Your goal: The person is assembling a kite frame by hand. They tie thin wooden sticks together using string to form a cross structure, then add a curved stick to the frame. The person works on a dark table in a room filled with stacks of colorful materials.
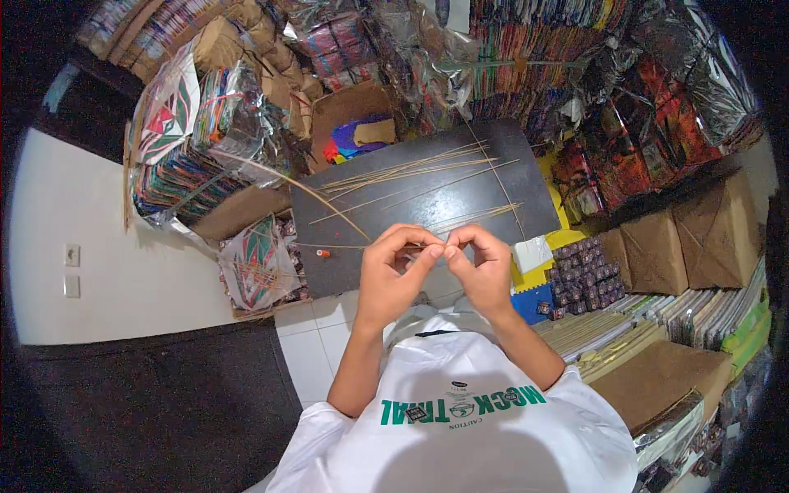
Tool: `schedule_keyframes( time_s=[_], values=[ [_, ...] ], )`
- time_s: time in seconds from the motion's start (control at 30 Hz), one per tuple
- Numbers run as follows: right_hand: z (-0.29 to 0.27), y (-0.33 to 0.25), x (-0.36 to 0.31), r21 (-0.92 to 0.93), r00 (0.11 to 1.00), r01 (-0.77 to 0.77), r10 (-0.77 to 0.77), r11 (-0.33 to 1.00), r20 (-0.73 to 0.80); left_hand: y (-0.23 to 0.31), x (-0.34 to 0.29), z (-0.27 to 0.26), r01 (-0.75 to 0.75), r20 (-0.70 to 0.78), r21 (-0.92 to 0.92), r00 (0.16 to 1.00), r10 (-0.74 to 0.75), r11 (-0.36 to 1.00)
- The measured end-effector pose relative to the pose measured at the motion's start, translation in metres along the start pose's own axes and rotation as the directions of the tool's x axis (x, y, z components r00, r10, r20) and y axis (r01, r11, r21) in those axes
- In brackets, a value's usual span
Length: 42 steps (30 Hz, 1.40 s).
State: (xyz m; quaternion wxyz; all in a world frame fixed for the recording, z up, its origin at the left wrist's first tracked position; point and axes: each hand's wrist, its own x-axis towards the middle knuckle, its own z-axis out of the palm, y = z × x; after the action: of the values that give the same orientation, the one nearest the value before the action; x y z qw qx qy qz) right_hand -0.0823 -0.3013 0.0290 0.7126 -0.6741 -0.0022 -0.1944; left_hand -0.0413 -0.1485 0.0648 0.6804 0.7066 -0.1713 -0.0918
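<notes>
Bent stick (306,187), thin and tan: arcs down from the upper left and meets the left hand (393,275), which appears to hold it; the part behind the fingers is hidden. Left hand narrow, thumb and forefinger pinched. Right hand (485,275) likewise narrow, its thumb and forefinger drawn in against the left fingertips. Whatever lies between the fingertips is too small to tell.

Second thin stick (329,246): nearly level, running in from the left to the same side of the left hand.

Beyond both hands: dark table (337,275) carrying a loose bundle of straight sticks (403,171), mostly side by side, a few askew. Shorter group of sticks (485,214) just past the fingertips. One long stick (496,168) lies crosswise over the far right portion.

Left of the left hand, on the table: small orange spool (323,254), lying on its side. Farther left, beside the table: box (296,259) with patterned sheet (261,263) on top.

Right of the right hand: white packet (532,255) on a yellow mat (567,238); next to it, a cluster of small dark pieces (585,275).
</notes>
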Motion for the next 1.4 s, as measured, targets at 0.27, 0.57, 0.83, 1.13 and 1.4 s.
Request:
schedule_keyframes(
  time_s=[0.27,0.57,0.83,1.13,1.4],
  values=[
    [-0.004,-0.004,0.000,0.020,0.993,-0.102,0.100,0.995,0.066,0.001,-0.001,-0.005,-0.030,0.015,0.021,0.999,0.030,0.999],
    [-0.012,-0.014,-0.003,0.193,0.941,-0.300,0.255,0.934,0.224,0.008,-0.001,-0.015,-0.064,0.126,0.054,0.990,0.056,0.996],
    [-0.020,-0.019,0.000,0.273,0.854,-0.464,0.344,0.843,0.390,0.014,-0.004,-0.017,0.006,0.163,-0.038,0.987,0.001,0.999],
    [-0.018,-0.018,-0.002,0.308,0.848,-0.494,0.373,0.813,0.375,0.015,-0.003,-0.015,-0.047,0.146,0.017,0.988,0.044,0.999],
    [-0.016,-0.017,-0.003,0.320,0.866,-0.468,0.355,0.823,0.352,0.010,-0.004,-0.014,0.022,0.154,-0.057,0.988,-0.013,0.998]
  ],
)
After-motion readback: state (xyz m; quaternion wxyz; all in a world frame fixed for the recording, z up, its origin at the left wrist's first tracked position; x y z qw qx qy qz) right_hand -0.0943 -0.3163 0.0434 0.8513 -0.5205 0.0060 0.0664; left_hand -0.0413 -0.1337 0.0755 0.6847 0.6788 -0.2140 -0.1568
